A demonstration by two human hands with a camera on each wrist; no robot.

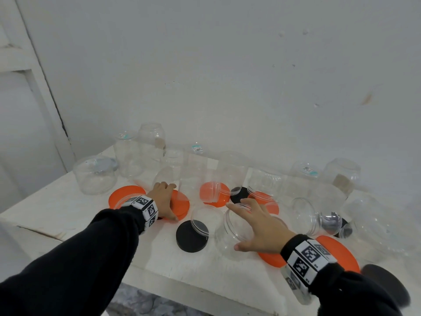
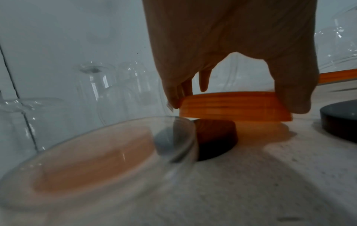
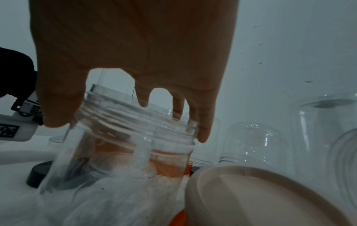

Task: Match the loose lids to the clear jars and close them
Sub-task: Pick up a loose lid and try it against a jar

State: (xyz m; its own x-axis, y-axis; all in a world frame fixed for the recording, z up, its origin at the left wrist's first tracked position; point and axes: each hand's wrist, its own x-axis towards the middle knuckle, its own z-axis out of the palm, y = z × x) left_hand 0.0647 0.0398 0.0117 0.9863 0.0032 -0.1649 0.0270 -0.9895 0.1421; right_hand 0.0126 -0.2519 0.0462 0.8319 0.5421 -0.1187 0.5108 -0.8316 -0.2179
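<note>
My left hand point(image 1: 167, 199) grips an orange lid point(image 1: 182, 205) by its rim, thumb on the near side and fingers on the far side. In the left wrist view the orange lid point(image 2: 231, 113) lies tilted, one edge on a small black lid point(image 2: 216, 137), with my left hand point(image 2: 237, 105) over it. My right hand point(image 1: 237, 225) holds a clear jar point(image 1: 225, 240) from above. The right wrist view shows my right hand point(image 3: 127, 130) curled round the threaded open mouth of this clear jar point(image 3: 115, 160). A large black lid point(image 1: 192, 236) lies between my hands.
Several clear jars stand or lie along the wall on the white table point(image 1: 68, 208). More orange lids point(image 1: 126, 196) point(image 1: 214, 193) point(image 1: 337, 249) and a black lid point(image 1: 239, 193) lie among them. A jar point(image 1: 312, 216) lies on its side to the right. The table's front edge point(image 1: 205, 290) is near.
</note>
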